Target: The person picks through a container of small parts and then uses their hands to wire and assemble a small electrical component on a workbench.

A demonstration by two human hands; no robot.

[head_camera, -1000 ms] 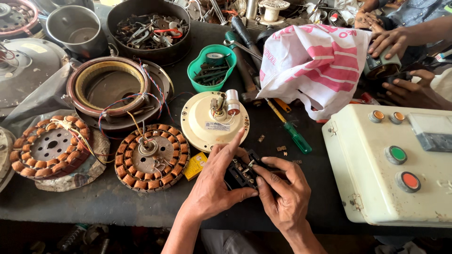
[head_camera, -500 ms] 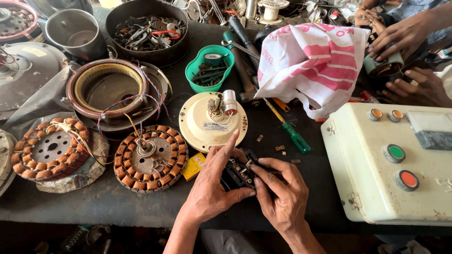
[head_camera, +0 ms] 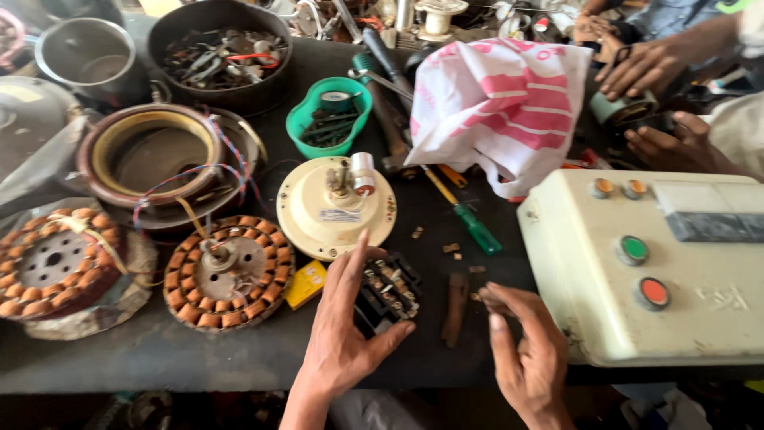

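Crowded dark workbench (head_camera: pixel 119 358), left hand (head_camera: pixel 346 334) gripping small black switch block (head_camera: pixel 390 288) near the front edge, right hand (head_camera: pixel 525 354) loosely open, empty, brown strip (head_camera: pixel 456 306) between, cream control box (head_camera: pixel 660 263) hemming the right

Left hand (head_camera: pixel 346 318) at lower centre of frame, forearm rising from bottom edge, palm facing right, fingers spread and curled, thumb out to the right. Right hand (head_camera: pixel 525 350) at lower right-centre, fingers loosely bent, fingertips pointing upper left, held apart from the left.
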